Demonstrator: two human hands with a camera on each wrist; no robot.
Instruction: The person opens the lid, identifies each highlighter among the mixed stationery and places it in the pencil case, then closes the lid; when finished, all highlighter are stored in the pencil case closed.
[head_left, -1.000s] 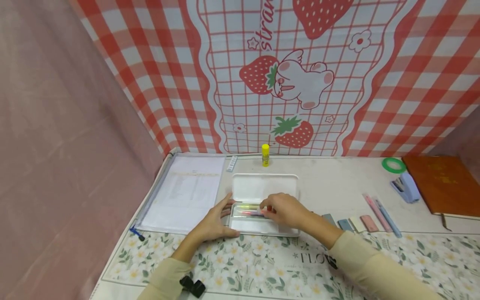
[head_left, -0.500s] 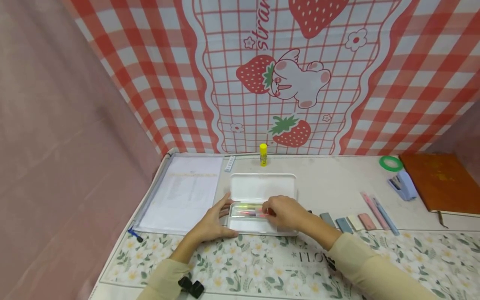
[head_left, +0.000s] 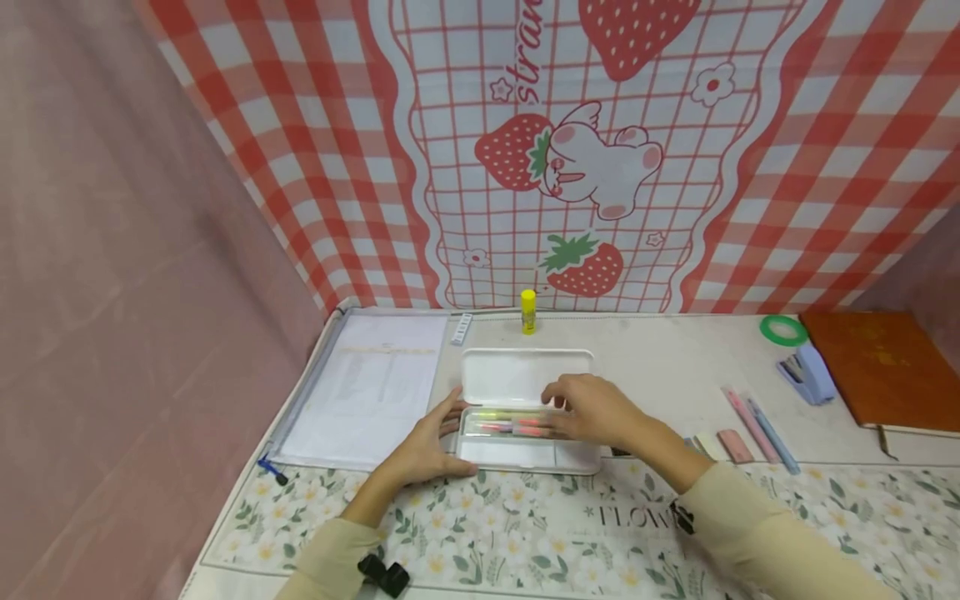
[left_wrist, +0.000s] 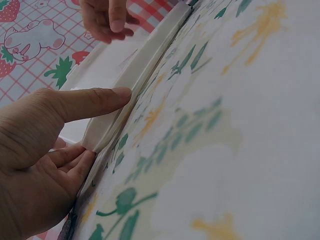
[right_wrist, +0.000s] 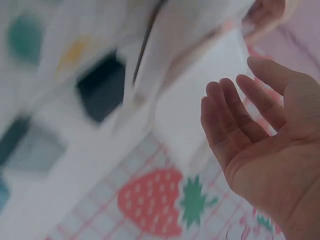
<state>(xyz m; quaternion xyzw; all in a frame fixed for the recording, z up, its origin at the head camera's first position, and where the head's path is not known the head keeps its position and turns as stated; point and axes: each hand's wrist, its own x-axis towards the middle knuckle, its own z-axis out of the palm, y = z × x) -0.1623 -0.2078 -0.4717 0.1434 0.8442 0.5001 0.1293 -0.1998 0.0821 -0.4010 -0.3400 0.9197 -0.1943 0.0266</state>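
A white pencil case [head_left: 525, 377] lies with its lid raised and leaning back. Several slim pens [head_left: 506, 423] with yellow and pink parts lie in its rear part; the front part shows a white floor. My left hand [head_left: 429, 448] holds the case's left end, thumb along the front wall and fingers at the side, as the left wrist view also shows. Over the right end of the case hovers my right hand [head_left: 596, 410]. In the right wrist view this hand [right_wrist: 270, 145] has loosely bent fingers and an empty palm.
Right of the case are a pink eraser [head_left: 735, 447], a white eraser [head_left: 708, 446], two pens [head_left: 752, 423], a purple stapler [head_left: 808, 377], green tape [head_left: 783, 331] and a brown notebook [head_left: 885, 367]. A glue stick [head_left: 528, 313] stands behind; a document pouch [head_left: 367, 383] lies left.
My right hand has let go of the pens in the case and moved up and to the right, its fingers loosening. The left hand stays at the case's left end.
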